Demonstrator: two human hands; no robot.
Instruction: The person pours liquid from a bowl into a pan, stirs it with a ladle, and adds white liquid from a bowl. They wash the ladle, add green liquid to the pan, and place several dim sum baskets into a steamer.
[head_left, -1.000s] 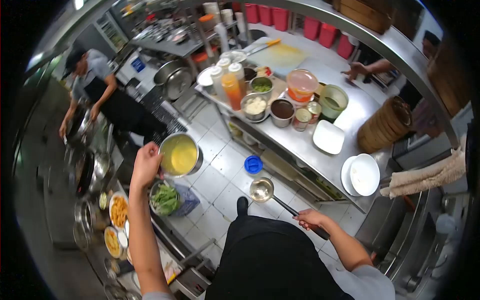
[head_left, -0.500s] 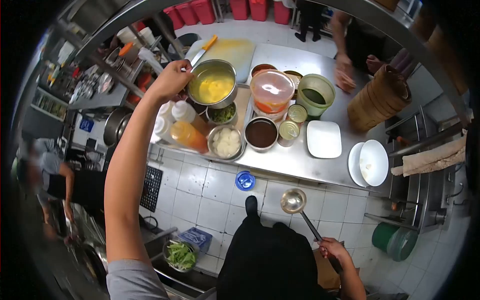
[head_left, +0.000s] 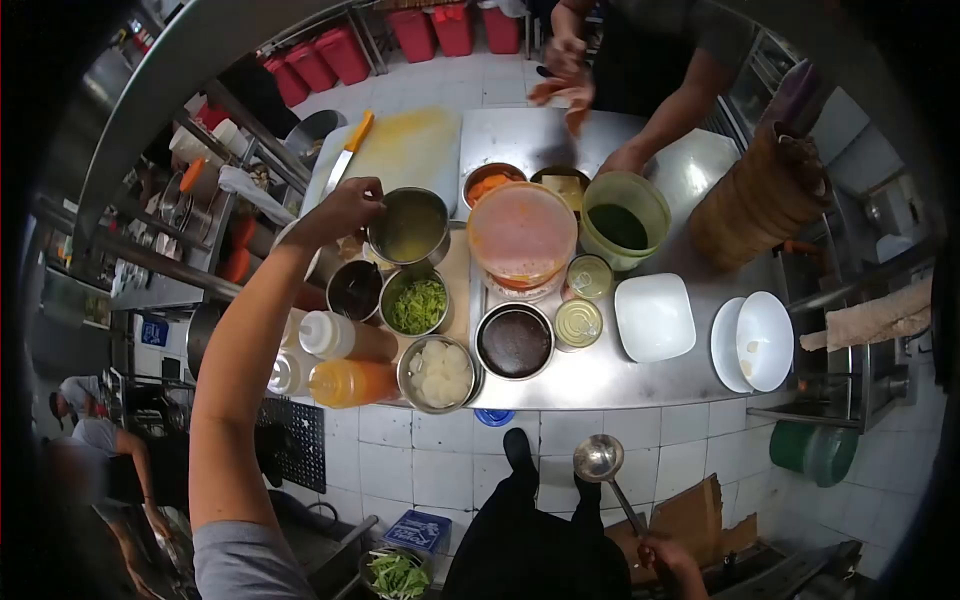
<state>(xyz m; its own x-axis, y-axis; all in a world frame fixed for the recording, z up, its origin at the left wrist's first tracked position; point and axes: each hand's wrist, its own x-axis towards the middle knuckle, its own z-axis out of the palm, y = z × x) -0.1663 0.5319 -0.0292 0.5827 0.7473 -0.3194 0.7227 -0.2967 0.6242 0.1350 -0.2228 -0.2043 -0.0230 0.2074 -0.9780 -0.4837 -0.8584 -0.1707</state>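
Observation:
My left hand (head_left: 347, 208) is closed at the rim of a metal pot (head_left: 409, 226) with yellowish liquid, its fingertips pressed together; what they pinch is hard to make out. Close by are a pot of dark sauce (head_left: 354, 290) and a bowl of chopped greens (head_left: 416, 304). Low in the view, my right hand (head_left: 668, 552) is wrapped round the handle of a metal ladle (head_left: 599, 459), whose bowl hangs over the tiled floor in front of the counter.
Across the steel counter (head_left: 640, 377), a person's hand (head_left: 625, 160) rests near a green container (head_left: 624, 222); the other holds a reddish cloth (head_left: 566, 97). A knife (head_left: 350, 150) lies on a cutting board (head_left: 400, 160). Squeeze bottles (head_left: 345, 337), a lidded tub (head_left: 522, 232) and white dishes (head_left: 654, 317) stand around.
The view has shifted. The yellow pieces seen in the pot are no longer visible. The person across has moved closer, with a cloth now showing. My right hand and ladle sit lower in view.

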